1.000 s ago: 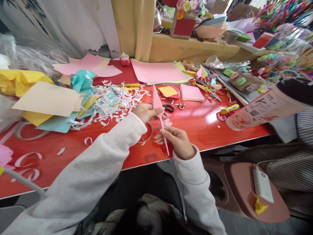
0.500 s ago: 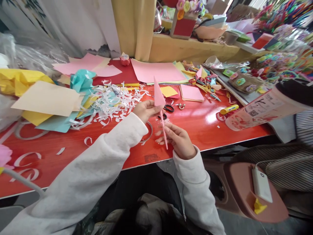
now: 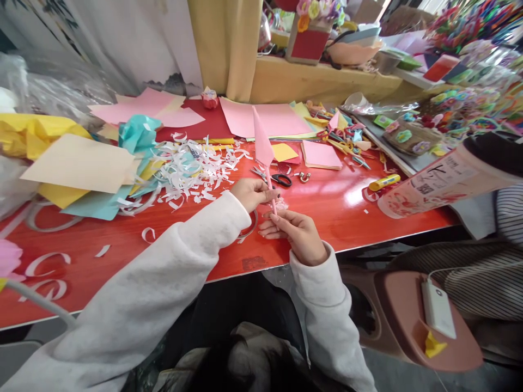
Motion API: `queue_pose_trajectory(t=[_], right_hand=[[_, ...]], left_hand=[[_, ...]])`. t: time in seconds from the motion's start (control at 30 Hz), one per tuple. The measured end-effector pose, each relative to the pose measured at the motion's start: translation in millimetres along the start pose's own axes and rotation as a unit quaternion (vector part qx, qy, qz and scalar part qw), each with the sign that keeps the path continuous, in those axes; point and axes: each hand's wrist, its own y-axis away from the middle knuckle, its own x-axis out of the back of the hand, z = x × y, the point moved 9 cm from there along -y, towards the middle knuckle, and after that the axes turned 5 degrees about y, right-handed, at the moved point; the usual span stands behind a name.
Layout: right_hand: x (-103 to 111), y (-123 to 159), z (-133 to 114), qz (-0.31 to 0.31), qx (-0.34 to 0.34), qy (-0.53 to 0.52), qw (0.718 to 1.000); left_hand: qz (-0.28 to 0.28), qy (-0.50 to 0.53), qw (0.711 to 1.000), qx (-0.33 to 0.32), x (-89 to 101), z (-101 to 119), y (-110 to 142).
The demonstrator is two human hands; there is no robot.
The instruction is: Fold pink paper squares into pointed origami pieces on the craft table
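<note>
Between my hands is a pink paper piece (image 3: 262,142), narrowly rolled at its lower end and widening to a pointed, leaf-like top. My left hand (image 3: 254,193) pinches the rolled stem near its middle. Lower down, my right hand (image 3: 295,231) closes thumb and fingers on the stem's bottom end. Just behind the paper lie black-handled scissors (image 3: 281,179), partly hidden by it. A roll of tape (image 3: 254,222) sits under my hands, partly covered. Small pink scraps (image 3: 280,203) rest on the red table beyond my fingers.
White curled paper strips (image 3: 196,169) heap left of my hands. Coloured sheets (image 3: 79,163) lie farther left. At the back are pink sheets (image 3: 281,120) and a pink square stack (image 3: 321,155). A large cup (image 3: 437,182) and a yellow tube (image 3: 384,182) stand to the right.
The pink paper has moved up and away from me through my hands. My left hand has shifted from the wide part down onto the stem, and my right hand now grips its bottom end.
</note>
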Motion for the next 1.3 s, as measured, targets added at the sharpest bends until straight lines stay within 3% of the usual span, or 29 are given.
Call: queue_pose_trajectory(t=[0.13,0.37,0.57,0.63,0.83,0.93,1.3], right_hand=[[2,0,0,0.003,0.012,-0.004,1.0],[6,-2,-1,0.029,0.039,-0.005,0.999],[31,2,-19,0.176,0.168,-0.025,0.97],[31,1,-19,0.174,0.169,-0.017,0.97],[31,-1,-15,0.147,0.163,0.035,0.975],[33,-1,-13,0.152,0.162,0.023,0.975],[37,6,-16,0.189,0.172,-0.018,0.967]], left_hand=[[-0.017,-0.01,1.0,0.012,-6.3,-4,0],[-0.032,-0.137,0.989,-0.035,-12.3,-7,1],[0.001,-0.048,0.998,-0.05,6.4,8,-2],[-0.021,-0.022,0.999,-0.018,2.4,5,-1],[-0.157,-0.002,0.984,0.09,-38.0,-23,13],[-0.154,0.008,0.98,0.129,-42.1,-32,15],[-0.178,-0.014,0.97,0.163,-45.7,-38,19]])
